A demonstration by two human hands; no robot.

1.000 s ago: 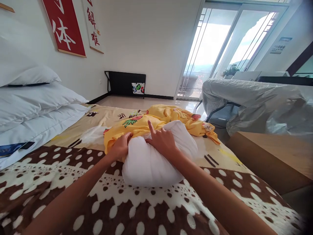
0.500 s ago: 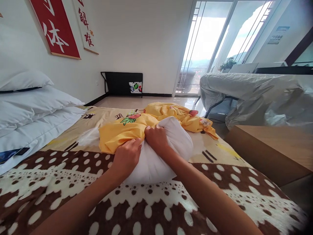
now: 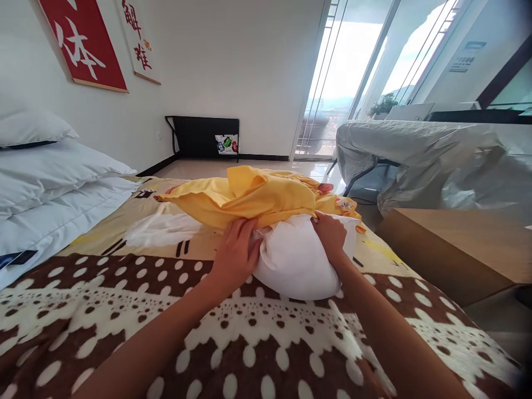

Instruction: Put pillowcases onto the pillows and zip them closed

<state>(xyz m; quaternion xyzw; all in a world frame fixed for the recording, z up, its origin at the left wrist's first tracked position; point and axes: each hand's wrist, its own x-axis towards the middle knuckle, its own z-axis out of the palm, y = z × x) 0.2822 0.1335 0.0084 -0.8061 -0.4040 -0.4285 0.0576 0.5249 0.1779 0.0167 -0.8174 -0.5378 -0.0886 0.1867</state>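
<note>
A white pillow [image 3: 297, 260] lies on the bed, its far side tucked under a yellow pillowcase [image 3: 245, 202] with fruit prints. My left hand [image 3: 236, 249] is closed at the pillow's left corner, its fingers curled over the pillowcase's near edge; the fingertips are partly hidden by cloth. Farther right, my right hand [image 3: 331, 235] pinches the pillowcase edge against the pillow's upper right. Bunched yellow fabric spreads beyond both hands, and one fold stands up in the middle.
A brown and cream patterned blanket [image 3: 233, 332] covers the bed. White pillows [image 3: 58, 172] are stacked at left. A wooden-topped cabinet [image 3: 465, 238] stands by the right edge, with a plastic-covered table [image 3: 415, 133] behind it. A black folded panel [image 3: 203, 136] leans on the far wall.
Both hands have moved apart and to the right, the right hand farther. The pillow has shifted right, and the pillowcase's near part has lifted and folded away over it.
</note>
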